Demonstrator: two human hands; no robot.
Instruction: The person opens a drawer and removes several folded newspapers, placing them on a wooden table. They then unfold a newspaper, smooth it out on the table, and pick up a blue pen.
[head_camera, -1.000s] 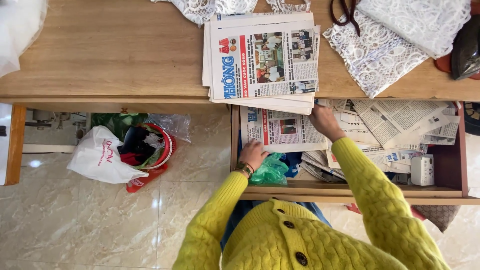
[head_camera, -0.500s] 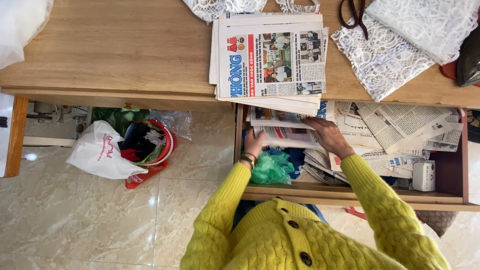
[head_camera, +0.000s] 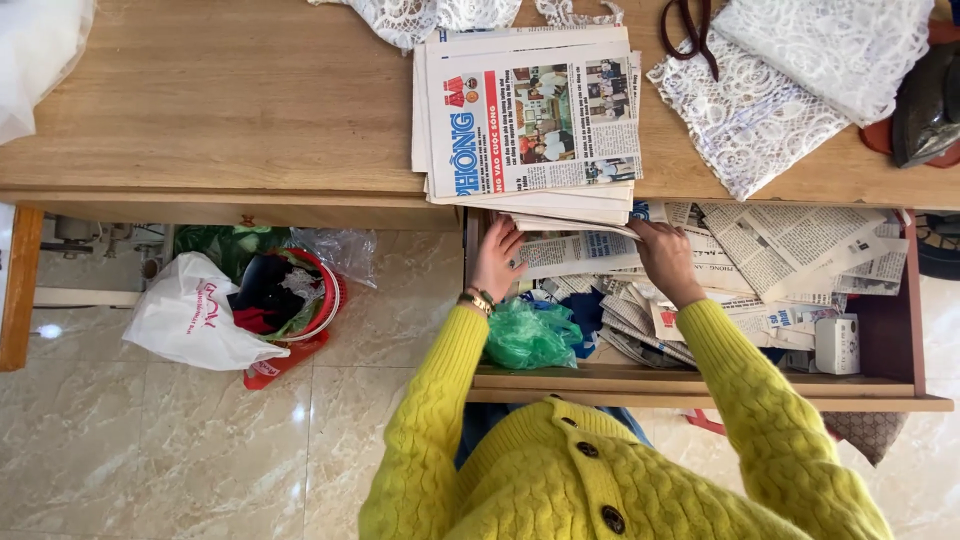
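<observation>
Down at the near edge, yellow cable-knit sleeves reach over the front of the open drawer (head_camera: 700, 385), and a crumpled green plastic bag (head_camera: 530, 335) sits just inside its left corner. Left hand (head_camera: 497, 258) has fingers spread along the left edge of a folded newspaper (head_camera: 575, 250); right hand (head_camera: 665, 258) pinches its right edge, so both hands have hold of that paper. It lies at the back of the drawer, half under the table lip, on a loose heap of newspapers (head_camera: 780, 260). A small white box (head_camera: 838, 345) stands at the right end. Judging by the neat newspaper stack (head_camera: 530, 125) on the wooden tabletop (head_camera: 220, 110), several papers are already up there; plenty remain below. Tight spot: the stack overhangs the table edge right above the hands. Open room is to the left on bare wood; rightward, white lace fabric (head_camera: 790, 100), scissors (head_camera: 690, 25) and an iron (head_camera: 925, 105) crowd the surface.
</observation>
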